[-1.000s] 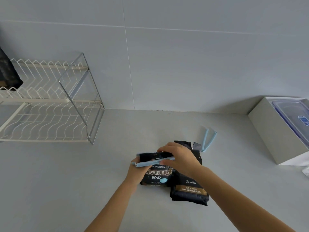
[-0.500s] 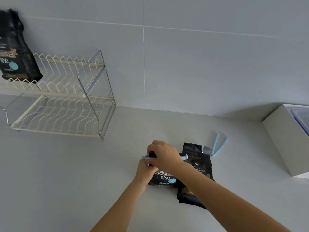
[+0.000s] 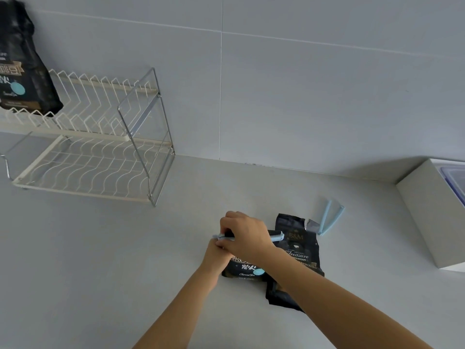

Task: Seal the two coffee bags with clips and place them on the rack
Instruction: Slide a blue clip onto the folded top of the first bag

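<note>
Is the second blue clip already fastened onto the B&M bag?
No, the second blue clip lies open on the counter beside the B&M bag.

Three black coffee bags are in sight: one standing on the wire rack at its upper tier, and two lying on the counter, the front bag partly overlapping the rear bag. Two pale blue clips show: one across the front bag's top, one lying open beside the rear bag. Two hands work there, the left hand and the right hand. One white box sits at the right edge, with what seems to be one clear lidded container in it.
</note>
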Available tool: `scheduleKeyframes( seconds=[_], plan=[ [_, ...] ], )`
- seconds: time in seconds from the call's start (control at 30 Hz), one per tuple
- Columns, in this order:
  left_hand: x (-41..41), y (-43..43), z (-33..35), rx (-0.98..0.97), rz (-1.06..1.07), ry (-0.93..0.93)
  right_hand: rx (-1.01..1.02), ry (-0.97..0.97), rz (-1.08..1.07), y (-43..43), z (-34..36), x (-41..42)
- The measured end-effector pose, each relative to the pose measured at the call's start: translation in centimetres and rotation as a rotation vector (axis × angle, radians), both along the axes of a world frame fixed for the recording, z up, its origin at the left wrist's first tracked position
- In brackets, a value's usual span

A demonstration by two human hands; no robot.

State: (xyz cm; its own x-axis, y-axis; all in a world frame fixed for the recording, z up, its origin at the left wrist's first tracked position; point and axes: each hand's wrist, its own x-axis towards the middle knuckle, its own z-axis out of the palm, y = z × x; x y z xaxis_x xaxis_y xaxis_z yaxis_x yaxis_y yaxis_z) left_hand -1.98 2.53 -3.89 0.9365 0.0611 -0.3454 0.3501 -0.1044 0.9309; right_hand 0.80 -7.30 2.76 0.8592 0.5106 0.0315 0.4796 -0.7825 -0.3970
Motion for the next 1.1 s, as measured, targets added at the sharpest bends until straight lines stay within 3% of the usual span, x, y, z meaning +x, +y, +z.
scheduleKeyframes(
  seconds=[0.17, 0.3, 0.37, 0.53, 0.7, 0.97, 1.1],
  plan=[
    [0.1, 4.4, 2.0, -0.217, -0.400, 0.043, -0.001, -0.023, 0.018, 0.0, -0.6, -0.3],
    [0.2, 7.1, 2.1, -0.232, -0.038, 0.110, -0.014, -0.045, 0.046, -0.2, -0.6, 0.1],
    [0.1, 7.2, 2.4, -0.252, 0.044, 0.088, -0.006, -0.044, 0.056, -0.2, -0.4, 0.1],
    [0.0, 5.0, 3.1, -0.215, -0.034, 0.080, 0.022, -0.082, 0.044, -0.4, -0.3, -0.2],
    [-0.3, 4.7, 2.7, -0.252, 0.030, 0.051, 0.027, -0.094, 0.028, -0.7, -0.4, -0.2],
    [0.0, 4.5, 2.5, -0.205, 0.080, 0.033, 0.202, 0.058, -0.055, -1.5, 0.5, 0.0],
    [0.1, 4.4, 2.5, -0.217, 0.015, 0.061, 0.154, 0.049, -0.072, -2.0, 0.8, 0.2]
  ],
)
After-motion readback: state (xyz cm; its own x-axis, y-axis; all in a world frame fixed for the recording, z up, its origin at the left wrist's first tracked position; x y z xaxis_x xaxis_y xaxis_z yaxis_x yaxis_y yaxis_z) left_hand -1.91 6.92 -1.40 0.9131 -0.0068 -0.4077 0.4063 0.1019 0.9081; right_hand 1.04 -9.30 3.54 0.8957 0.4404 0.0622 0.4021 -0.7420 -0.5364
